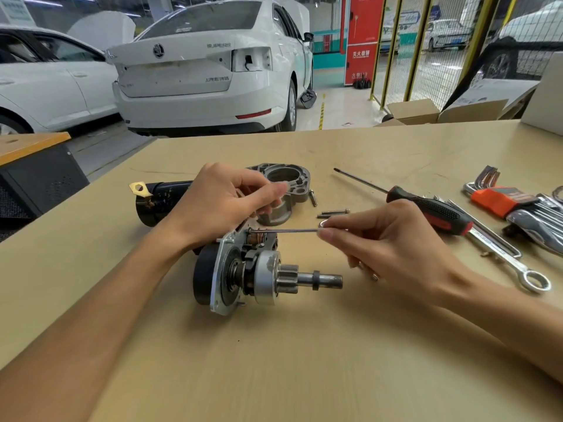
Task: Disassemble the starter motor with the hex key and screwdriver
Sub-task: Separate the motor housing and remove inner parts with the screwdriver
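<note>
Silver and black, the starter motor (pixel 243 269) lay on its side on the tan table (pixel 304 360), with its toothed gear and shaft pointing to the right. All other places here are told from this motor.

Just above the motor, a thin hex key (pixel 286 230) lay flat in the air, reaching from a screw head at the motor's top edge out to the right. The right hand (pixel 393 248) was at the far right end of that key. Its thumb and first finger (pixel 327 234) pinched the bent end of the key, so the key's long part ran away from the fingers, left toward the motor. The other fingers of that hand were curled under.

The left hand (pixel 219 205) was above and a bit left of the motor. Its palm seemed to rest on the motor's upper back part. Its fingers were loosely bent and blurry, and I could not tell if they held anything small.

Behind the motor, past the left hand, sat a grey metal housing (pixel 283 190) and a black cylinder (pixel 158 202) with a brass tab. A few loose bolts (pixel 333 212) lay up and right of the motor. Farther right lay a screwdriver (pixel 426 208) with a black and red handle, then a ring spanner (pixel 518 263) and a set of hex keys in an orange holder (pixel 499 199).
</note>
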A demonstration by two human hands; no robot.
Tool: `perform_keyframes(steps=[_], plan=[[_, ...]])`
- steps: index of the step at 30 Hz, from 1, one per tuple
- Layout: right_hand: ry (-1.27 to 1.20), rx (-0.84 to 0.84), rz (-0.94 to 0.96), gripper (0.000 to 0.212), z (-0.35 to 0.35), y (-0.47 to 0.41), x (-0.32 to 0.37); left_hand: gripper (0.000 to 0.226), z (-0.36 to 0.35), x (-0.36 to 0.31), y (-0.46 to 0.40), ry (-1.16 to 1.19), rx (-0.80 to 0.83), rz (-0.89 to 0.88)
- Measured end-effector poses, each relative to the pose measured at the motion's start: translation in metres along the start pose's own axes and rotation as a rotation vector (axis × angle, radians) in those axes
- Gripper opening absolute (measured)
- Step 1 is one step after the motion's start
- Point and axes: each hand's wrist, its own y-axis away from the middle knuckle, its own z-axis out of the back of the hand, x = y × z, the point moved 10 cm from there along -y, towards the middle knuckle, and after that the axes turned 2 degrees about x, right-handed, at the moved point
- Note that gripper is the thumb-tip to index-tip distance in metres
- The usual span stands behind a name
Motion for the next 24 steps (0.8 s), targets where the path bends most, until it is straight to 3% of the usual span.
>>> perform_keyframes(steps=[3,7,15,20,24], plan=[[0.048,-0.028,0.081,0.008,0.002,0.002,0.01,0.026,-0.01,-0.001,0.0,0.199,0.133,0.045],[0.079,-0.058,0.127,0.01,0.003,0.004,0.016,0.033,-0.03,-0.001,0.008,0.183,0.361,0.109],[0.017,-0.042,0.055,0.013,0.0,0.005,0.015,0.02,-0.031,0.001,0.008,0.211,0.418,0.127],[0.147,-0.068,-0.178,0.056,0.007,-0.002,-0.008,0.022,-0.028,0.003,0.008,0.222,0.378,0.123],[-0.021,0.01,-0.245,0.046,-0.002,-0.002,-0.015,0.021,-0.028,0.004,0.007,0.215,0.386,0.121]])
